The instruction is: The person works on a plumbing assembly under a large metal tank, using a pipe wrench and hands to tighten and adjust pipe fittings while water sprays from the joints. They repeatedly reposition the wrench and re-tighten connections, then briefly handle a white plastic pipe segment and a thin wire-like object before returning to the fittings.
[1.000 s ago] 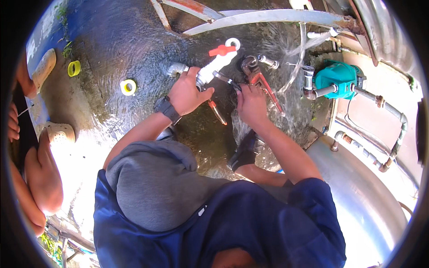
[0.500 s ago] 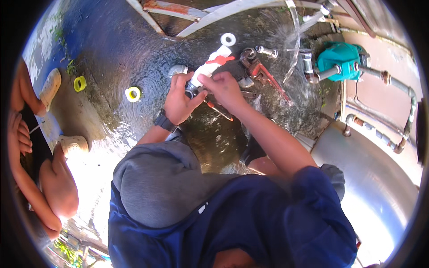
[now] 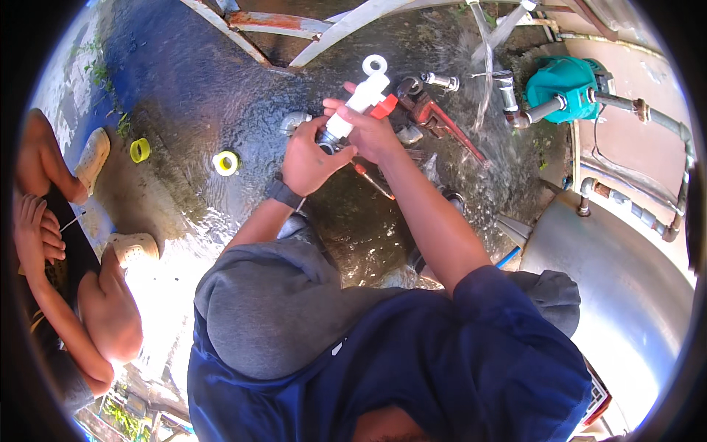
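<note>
A white plastic ball valve [image 3: 364, 97] with a red handle [image 3: 384, 107] is held up between my hands, tilted toward the upper right. My right hand [image 3: 374, 135] is closed round its body, thumb on top and fingertips showing on the far side. At the valve's lower end sits a dark grey metal pipe fitting [image 3: 328, 139], gripped by the fingers of my left hand [image 3: 308, 160]. Just past the valve's upper end is a white ring-shaped roll [image 3: 374, 65]. A screwdriver-like tool with an orange handle [image 3: 360, 169] lies below my hands, partly hidden.
On the wet ground, a red pipe wrench [image 3: 442, 125] and metal fittings [image 3: 297, 122] lie around my hands. Two yellow rings [image 3: 226, 163] are leftward. Water splashes near a teal pump [image 3: 562, 88] with pipes. A steel tank [image 3: 618, 272] stands right; another person's legs [image 3: 110, 317] are left.
My right hand has turned and shifted its hold, so its fingers now reach round behind the valve. The valve and its red handle have rotated. My left hand stays at the metal fitting.
</note>
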`<state>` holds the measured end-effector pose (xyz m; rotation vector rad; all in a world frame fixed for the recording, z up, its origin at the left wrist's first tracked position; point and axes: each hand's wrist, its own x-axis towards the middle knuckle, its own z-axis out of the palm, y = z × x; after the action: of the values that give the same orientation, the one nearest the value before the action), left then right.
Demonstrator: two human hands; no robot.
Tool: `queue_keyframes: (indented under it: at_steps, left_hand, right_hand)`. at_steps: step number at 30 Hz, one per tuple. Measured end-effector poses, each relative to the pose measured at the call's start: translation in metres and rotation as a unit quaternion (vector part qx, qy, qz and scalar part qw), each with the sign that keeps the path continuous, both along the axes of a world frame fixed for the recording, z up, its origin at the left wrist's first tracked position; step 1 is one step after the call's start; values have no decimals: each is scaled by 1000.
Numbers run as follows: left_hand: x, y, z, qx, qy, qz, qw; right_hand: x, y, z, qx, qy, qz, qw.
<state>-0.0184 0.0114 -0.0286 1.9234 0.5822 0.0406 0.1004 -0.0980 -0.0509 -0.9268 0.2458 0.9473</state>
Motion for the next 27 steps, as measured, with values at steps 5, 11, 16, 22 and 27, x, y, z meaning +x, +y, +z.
queue_keyframes:
  at_steps: [5, 11, 16, 22, 27]
  left_hand:
    - [-2, -12, 0, 117, -18, -12, 993]
    - [-1, 0, -8, -50, 27, 7, 998]
    - [-17, -1, -16, -273, 14, 52, 961]
    - [-36, 24, 1, -299, -68, 3, 952]
    - [-38, 43, 26, -189, -129, 129, 965]
  right_hand:
    - [-21, 12, 21, -342, -134, 67, 928]
    - [-15, -3, -2, -134, 9, 60, 989]
    - [-7, -26, -27, 163, 99, 148, 970]
    - [-21, 14, 13, -14, 5, 112, 994]
    - [-31, 62, 62, 20, -33, 0, 999]
